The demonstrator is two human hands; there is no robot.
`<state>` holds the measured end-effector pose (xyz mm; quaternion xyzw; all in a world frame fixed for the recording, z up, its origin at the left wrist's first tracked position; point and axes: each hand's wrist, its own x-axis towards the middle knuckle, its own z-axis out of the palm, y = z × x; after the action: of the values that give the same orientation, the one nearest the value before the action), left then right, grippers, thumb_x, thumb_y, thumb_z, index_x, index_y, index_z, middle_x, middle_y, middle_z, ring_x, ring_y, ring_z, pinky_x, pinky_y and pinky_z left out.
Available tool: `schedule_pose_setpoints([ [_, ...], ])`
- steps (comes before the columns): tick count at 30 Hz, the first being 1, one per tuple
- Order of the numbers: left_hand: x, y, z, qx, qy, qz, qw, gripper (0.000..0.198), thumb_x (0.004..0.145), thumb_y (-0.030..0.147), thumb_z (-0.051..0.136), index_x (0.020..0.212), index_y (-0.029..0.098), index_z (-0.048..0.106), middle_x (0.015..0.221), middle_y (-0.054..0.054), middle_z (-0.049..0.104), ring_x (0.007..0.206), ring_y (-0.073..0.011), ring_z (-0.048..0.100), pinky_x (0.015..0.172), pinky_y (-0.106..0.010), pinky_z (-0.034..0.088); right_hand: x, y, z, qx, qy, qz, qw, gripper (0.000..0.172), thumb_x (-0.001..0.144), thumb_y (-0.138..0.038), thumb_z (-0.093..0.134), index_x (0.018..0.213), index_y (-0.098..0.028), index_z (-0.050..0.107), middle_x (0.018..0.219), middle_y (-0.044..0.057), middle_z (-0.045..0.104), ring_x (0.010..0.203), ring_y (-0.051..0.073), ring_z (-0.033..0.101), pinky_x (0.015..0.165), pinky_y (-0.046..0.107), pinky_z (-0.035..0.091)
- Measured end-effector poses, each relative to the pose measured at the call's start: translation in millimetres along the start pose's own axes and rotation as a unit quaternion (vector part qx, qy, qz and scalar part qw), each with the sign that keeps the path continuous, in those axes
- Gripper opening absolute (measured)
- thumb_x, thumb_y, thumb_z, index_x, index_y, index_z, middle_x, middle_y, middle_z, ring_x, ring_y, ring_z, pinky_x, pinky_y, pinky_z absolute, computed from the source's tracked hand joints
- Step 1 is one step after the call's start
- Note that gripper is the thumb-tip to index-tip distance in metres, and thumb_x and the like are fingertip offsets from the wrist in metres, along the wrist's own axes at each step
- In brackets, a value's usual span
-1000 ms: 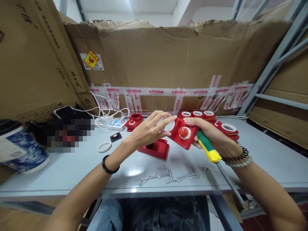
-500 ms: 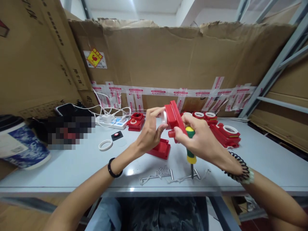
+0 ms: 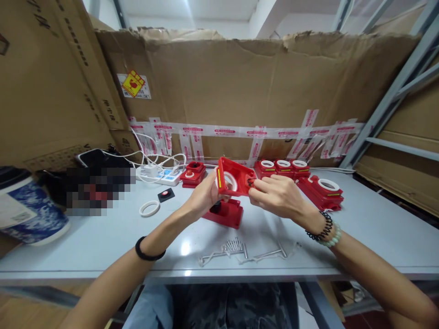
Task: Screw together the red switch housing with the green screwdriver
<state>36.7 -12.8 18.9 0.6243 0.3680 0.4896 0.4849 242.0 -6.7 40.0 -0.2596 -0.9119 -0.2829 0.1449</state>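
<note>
And just turned the red cover point(image 3: 240, 171) hollow side out, clamping it in the left hand point(image 3: 205, 193), apparently pinching its black part point(image 3: 251, 181) with the right hand point(image 3: 276, 195), opening the inside to fingers!

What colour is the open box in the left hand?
The open box is red, seen best in the head view.

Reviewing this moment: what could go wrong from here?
The red cover is held off the table by the left hand, so a slip might drop it.
The right hand partly hides the black part inside the cover, so poor seating could go unnoticed.
The loose screws lie near the front edge; a brushing forearm might scatter them.
</note>
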Motion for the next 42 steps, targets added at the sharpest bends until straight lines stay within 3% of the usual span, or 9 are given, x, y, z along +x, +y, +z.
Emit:
schedule_pose_setpoints([
  [2,-3,-4,-2.7,0.017,-0.006,0.017,1.0,0.06,0.093,0.062,0.013,0.106,0.017,0.051,0.087,-0.009,0.064,0.076,-0.0198,0.064,0.067,-0.036,0.054,-3,4,10,0.011,0.002,0.02,1.0,0.037,0.095,-0.024,0.03,0.076,-0.022,0.062,0.07,0.003,0.06,0.06,0.014,0.043,0.058,0.031,0.022],
  [7,-9,-8,-1.6,0.072,0.049,0.238,0.967,0.049,0.086,0.051,0.052,0.126,0.028,0.034,0.136,-0.009,0.042,0.113,-0.0216,0.053,0.089,-0.038,0.05,-4,7,23,0.003,0.1,0.048,0.994,0.033,0.092,-0.023,0.037,0.068,-0.02,0.06,0.063,0.001,0.057,0.057,0.012,0.043,0.057,0.028,0.025],
  [14,-3,-12,-0.4,-0.024,-0.001,0.252,0.968,0.051,0.073,0.027,0.074,0.112,0.027,0.041,0.116,-0.005,0.053,0.095,-0.015,0.06,0.078,-0.027,0.051,-2,5,29,-0.026,0.288,0.012,0.957,0.024,0.08,-0.017,0.055,0.056,-0.019,0.05,0.05,-0.005,0.048,0.048,0.009,0.034,0.05,0.024,0.026],
  [18,-1,-14,-3.3,-0.102,-0.032,0.154,0.982,0.034,0.084,0.044,0.059,0.106,0.023,0.043,0.093,-0.003,0.062,0.076,-0.0134,0.063,0.069,-0.027,0.052,-4,3,31,-0.041,0.298,-0.01,0.953,0.025,0.08,-0.018,0.058,0.057,-0.019,0.051,0.051,-0.004,0.049,0.049,0.009,0.035,0.05,0.024,0.027],
  [21,-4,-14,-5.5,-0.066,-0.033,0.095,0.993,0.037,0.091,0.054,0.037,0.104,0.02,0.044,0.088,-0.005,0.064,0.077,-0.018,0.065,0.065,-0.03,0.051,-5,2,34,-0.041,0.289,-0.025,0.956,0.024,0.082,-0.021,0.058,0.059,-0.019,0.052,0.053,-0.004,0.051,0.05,0.009,0.036,0.05,0.025,0.028],
  [27,-11,-11,-5.3,0.107,0.03,0.315,0.943,0.058,0.074,0.037,0.072,0.119,0.026,0.037,0.137,-0.012,0.039,0.119,-0.0256,0.051,0.093,-0.041,0.047,-6,0,37,-0.007,0.293,0.003,0.956,0.024,0.079,-0.018,0.059,0.057,-0.019,0.049,0.05,-0.005,0.047,0.048,0.009,0.034,0.048,0.024,0.027],
  [31,-10,-12,-5.0,0.14,0.051,0.376,0.914,0.06,0.063,0.022,0.082,0.11,0.025,0.043,0.126,-0.009,0.042,0.12,-0.0247,0.048,0.09,-0.035,0.05,-7,-2,37,0.015,0.292,0.007,0.956,0.024,0.079,-0.02,0.059,0.057,-0.019,0.049,0.05,-0.005,0.046,0.047,0.008,0.034,0.047,0.024,0.027],
  [37,-9,-11,-4.0,0.065,0.036,0.279,0.957,0.048,0.073,0.028,0.075,0.109,0.021,0.044,0.111,-0.008,0.055,0.098,-0.0186,0.06,0.083,-0.032,0.052,-8,-3,36,0.026,0.29,0.022,0.956,0.025,0.08,-0.019,0.057,0.057,-0.019,0.049,0.049,-0.006,0.046,0.046,0.008,0.034,0.047,0.023,0.027],
  [42,-9,-15,-2.2,-0.032,-0.001,0.132,0.991,0.035,0.092,0.05,0.042,0.113,0.023,0.037,0.087,-0.001,0.061,0.073,-0.0143,0.064,0.068,-0.03,0.053,-8,-2,36,0.016,0.293,0.006,0.956,0.025,0.081,-0.021,0.056,0.057,-0.019,0.049,0.049,-0.005,0.048,0.046,0.007,0.035,0.047,0.023,0.027],
])
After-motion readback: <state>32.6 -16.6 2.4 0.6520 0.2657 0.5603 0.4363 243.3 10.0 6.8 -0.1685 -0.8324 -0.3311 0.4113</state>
